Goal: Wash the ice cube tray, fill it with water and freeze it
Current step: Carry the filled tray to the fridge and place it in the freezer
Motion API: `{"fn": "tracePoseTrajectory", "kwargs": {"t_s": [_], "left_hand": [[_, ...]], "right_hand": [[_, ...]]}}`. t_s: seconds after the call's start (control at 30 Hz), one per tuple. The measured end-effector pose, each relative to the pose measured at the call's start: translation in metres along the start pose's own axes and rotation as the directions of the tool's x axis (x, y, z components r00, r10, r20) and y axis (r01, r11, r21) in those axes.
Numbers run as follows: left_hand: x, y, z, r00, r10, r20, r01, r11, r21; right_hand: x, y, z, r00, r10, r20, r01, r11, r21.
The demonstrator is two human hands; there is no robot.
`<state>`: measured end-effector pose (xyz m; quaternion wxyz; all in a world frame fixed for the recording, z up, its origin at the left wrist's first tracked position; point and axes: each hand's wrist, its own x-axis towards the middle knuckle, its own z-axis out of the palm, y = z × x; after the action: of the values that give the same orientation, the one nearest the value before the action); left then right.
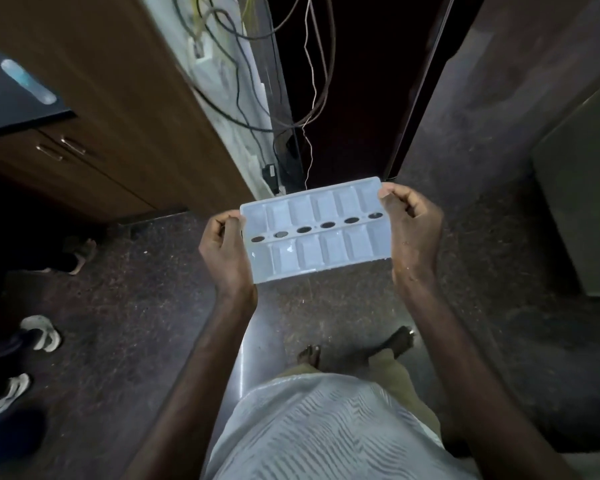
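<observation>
A pale, translucent ice cube tray with two rows of compartments and a line of oval holes down its middle is held level in front of me, above the floor. My left hand grips its left short end. My right hand grips its right short end. Water in the compartments cannot be made out in the dim light. My bare feet show below the tray.
A wooden cabinet with drawer handles stands at the left. Loose cables hang in a dark gap ahead. A dark tall door or panel rises at the right. Other people's feet in pale footwear stand at the far left.
</observation>
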<state>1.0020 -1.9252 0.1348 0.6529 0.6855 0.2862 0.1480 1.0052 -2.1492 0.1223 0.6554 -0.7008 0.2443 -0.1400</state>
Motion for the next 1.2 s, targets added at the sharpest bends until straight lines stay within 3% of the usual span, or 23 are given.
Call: {"fn": "tracePoseTrajectory", "kwargs": {"t_s": [0.47, 1.03, 1.2], "left_hand": [[-0.069, 0.006, 0.235, 0.990, -0.082, -0.112, 0.070, 0.991, -0.110], [-0.037, 0.024, 0.506, 0.990, -0.124, 0.066, 0.127, 0.991, -0.045], [-0.016, 0.041, 0.591, 0.994, -0.062, 0.088, 0.064, 0.998, -0.021]], "right_hand": [[0.204, -0.021, -0.143, 0.994, -0.033, 0.102, 0.036, 0.999, -0.027], [0.457, -0.023, -0.227, 0.999, 0.028, 0.020, -0.027, 0.999, -0.043], [0.537, -0.037, -0.241, 0.998, 0.049, -0.038, -0.051, 0.997, -0.049]]}}
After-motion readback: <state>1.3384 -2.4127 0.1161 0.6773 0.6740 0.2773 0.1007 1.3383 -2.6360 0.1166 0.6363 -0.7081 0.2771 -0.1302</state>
